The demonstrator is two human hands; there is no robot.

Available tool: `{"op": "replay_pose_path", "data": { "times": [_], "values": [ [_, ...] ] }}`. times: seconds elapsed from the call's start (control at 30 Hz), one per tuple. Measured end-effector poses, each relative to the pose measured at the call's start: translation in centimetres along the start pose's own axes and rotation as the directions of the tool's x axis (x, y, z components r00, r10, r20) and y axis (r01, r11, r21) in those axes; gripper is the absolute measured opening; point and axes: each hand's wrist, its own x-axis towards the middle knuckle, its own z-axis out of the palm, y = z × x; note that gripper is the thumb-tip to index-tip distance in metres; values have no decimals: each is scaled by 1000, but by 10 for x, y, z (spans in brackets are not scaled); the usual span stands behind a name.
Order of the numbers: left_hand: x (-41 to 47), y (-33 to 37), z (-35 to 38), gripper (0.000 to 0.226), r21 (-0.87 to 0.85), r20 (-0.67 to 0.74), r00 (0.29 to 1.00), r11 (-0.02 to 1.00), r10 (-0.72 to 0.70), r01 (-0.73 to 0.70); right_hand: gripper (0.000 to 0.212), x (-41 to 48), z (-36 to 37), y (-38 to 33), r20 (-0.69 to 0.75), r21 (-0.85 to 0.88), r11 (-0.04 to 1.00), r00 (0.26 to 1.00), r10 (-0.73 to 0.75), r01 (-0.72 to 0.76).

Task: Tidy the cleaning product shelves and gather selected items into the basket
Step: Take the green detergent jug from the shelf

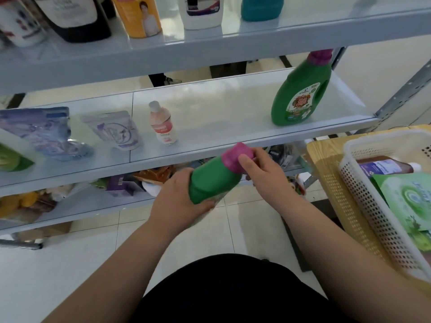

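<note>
Blk garment [224,292], bare forearms [121,257].

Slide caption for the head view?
Left hand and right hand hold a pink-capped green plastic bottle near a white plastic basket.

Bright, even indoor light, no hard shadows. The glossy middle shelf [210,106] shows white glare across its centre & faint reflections. Floor tiles [35,271] below the shelf are washed out, nearly white. Pouches [46,131] at the shelf's left end look soft & smeared; bottles [77,15] above it, top left, blurred too. Green bottle [210,180] in front of the shelf is slightly soft. Wide-angle lens bows the shelf lines, esp. near frame edges.
</note>
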Motion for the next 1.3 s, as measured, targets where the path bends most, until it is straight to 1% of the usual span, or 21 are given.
{"op": "replay_pose_path", "data": {
  "times": [0.03, 0.1, 0.13, 0.2, 0.3, 0.37, 0.43, 0.5, 0.53, 0.57, 0.6, 0.67, 0.73, 0.8, 0.87, 0.93, 1.0, 1.1, 1.17, 1.2, 1.3],
  "values": [
    [-4, -1, 5, 81, 97, -25, 996, 992, 83, -80, 45, 0, 0, -2, 3, -119, 993, 1000, -20, 20],
    [-10, -2, 9, 85, 215, -38, 981, 960, 190, -178, 50, 1, -1, -3, 0, -415, 908, 998, -66, 60],
    [-11, -3, 9, 85, 257, -38, 974, 944, 222, -205, 51, 1, -1, -4, -20, -507, 860, 997, -76, 55],
    [-12, -2, 9, 85, 302, -13, 971, 927, 239, -224, 49, 2, -1, -6, -52, -580, 814, 996, -67, 24],
    [-12, -4, 5, 81, 212, 91, 982, 960, 167, -183, 43, 0, -4, -6, -17, -577, 816, 998, -55, 35],
    [-12, -9, -2, 76, 57, 203, 974, 991, 104, -117, 38, -3, -9, -7, 85, -585, 796, 988, -129, 154],
    [-14, -13, -8, 71, -122, 333, 941, 992, 60, -20, 37, -5, -14, -9, 213, -570, 767, 954, -209, 295],
    [-19, -14, -7, 68, -179, 358, 932, 984, 48, 18, 29, -3, -20, -11, 302, -473, 806, 925, -230, 354],
    [-20, -13, -4, 68, -161, 337, 941, 987, 37, 18, 23, -2, -23, -10, 336, -414, 842, 918, -212, 346],
    [-20, -12, -1, 70, -118, 298, 954, 993, 27, 8, 24, 0, -27, -10, 361, -381, 865, 914, -186, 326],
    [-19, -11, 2, 73, -63, 254, 967, 998, 23, -7, 32, 1, -30, -9, 372, -375, 877, 915, -155, 302],
    [-16, -10, 7, 77, 35, 189, 981, 998, 36, -43, 37, 3, -33, -9, 367, -438, 862, 926, -88, 255],
    [-13, -10, 8, 80, 101, 176, 983, 993, 48, -66, 40, 5, -36, -11, 350, -494, 831, 934, -78, 254],
    [-15, -10, 9, 82, 120, 175, 984, 991, 44, -66, 29, 5, -39, -10, 381, -431, 857, 918, -114, 285],
    [-17, -7, 8, 83, 119, 166, 986, 992, 26, -46, 35, 4, -42, -8, 435, -351, 884, 890, -136, 307],
    [-19, -4, 7, 83, 128, 156, 988, 991, 3, -24, 37, 5, -42, -5, 423, -386, 882, 902, -91, 270],
    [-21, -3, 7, 83, 136, 154, 988, 991, -7, -14, 40, 7, -40, -4, 367, -439, 876, 930, -26, 198],
    [-23, -5, 11, 84, 149, 165, 986, 989, -6, -19, 31, 6, -42, -3, 369, -367, 903, 926, -80, 225],
    [-24, -6, 12, 84, 153, 161, 987, 988, -17, -8, 46, 3, -45, -2, 417, -341, 902, 903, -107, 264],
    [-24, -7, 12, 83, 152, 161, 987, 988, -25, 0, 52, 3, -44, -1, 416, -364, 897, 906, -83, 249],
    [-25, -7, 11, 83, 152, 169, 985, 988, -36, 10, 68, 4, -40, -3, 347, -451, 883, 937, 43, 127]
  ]
}}
